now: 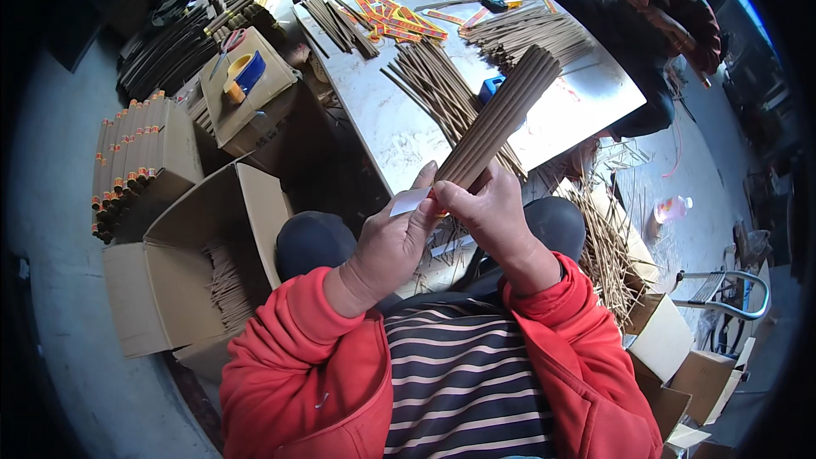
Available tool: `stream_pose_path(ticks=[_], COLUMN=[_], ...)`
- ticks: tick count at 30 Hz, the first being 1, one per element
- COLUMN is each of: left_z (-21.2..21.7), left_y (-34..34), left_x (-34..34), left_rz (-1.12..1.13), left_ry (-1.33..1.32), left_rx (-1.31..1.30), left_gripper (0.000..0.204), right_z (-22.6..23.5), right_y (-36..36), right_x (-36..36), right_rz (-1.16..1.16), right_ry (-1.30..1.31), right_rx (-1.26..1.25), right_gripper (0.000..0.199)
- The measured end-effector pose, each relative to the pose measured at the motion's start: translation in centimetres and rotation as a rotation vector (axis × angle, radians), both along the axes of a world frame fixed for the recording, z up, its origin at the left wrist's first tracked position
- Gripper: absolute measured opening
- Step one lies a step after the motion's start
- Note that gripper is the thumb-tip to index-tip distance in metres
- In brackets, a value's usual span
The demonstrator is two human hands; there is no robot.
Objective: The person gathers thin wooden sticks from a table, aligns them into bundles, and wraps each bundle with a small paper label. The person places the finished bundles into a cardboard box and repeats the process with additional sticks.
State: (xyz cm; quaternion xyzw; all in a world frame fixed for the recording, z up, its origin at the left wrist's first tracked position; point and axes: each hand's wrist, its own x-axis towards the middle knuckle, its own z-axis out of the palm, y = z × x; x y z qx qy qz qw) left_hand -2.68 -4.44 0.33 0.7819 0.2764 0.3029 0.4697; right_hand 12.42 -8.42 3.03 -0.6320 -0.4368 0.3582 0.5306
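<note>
Over the near edge of the table, my right hand (497, 217) is closed round the lower end of a bundle of brown incense sticks (501, 119), which slants up and away to the right. My left hand (382, 242) is closed at the same end, pinching a paper label (410, 201) whose white side shows. A bit of red at the bundle's base lies between the two hands, partly hidden by my fingers. Behind the bundle, loose incense sticks (433, 89) lie on the white table (391, 149), along with a blue tape dispenser (490, 89).
Red and yellow labels (395, 17) and more sticks (535, 34) cover the table's far part. To my left stand an open carton (187, 272), stacked labelled bundles (127, 149) and a box with a tape dispenser (245, 76). Broken sticks (603, 246) fill the right side. Another person (671, 17) sits far right.
</note>
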Motion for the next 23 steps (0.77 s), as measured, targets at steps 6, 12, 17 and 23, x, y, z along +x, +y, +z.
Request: stream_pose_path(ticks=[6,12,17,23], left_z=[-0.5,-0.6,-0.5,-1.0], left_y=[0.3,0.5,0.2,0.5], left_x=[-0.1,0.2,0.2,-0.1], left_rz=[0.045,0.071,0.081,0.105], left_ry=[0.002,-0.056,-0.011,0.073], left_rx=[0.203,0.456,0.507,0.630], left_gripper=[0.043,0.054,0.066,0.078], right_z=[0.6,0.2,0.2,0.0], right_y=[0.1,0.2,0.2,0.4], right_x=[-0.4,-0.4,-0.3,-0.1], right_rz=[0.001,0.008,0.050,0.117], right_ry=[0.003,0.023,0.137,0.269], right_rx=[-0.011,0.008,0.025,0.076], right_gripper=[0.031,0.031,0.028,0.028])
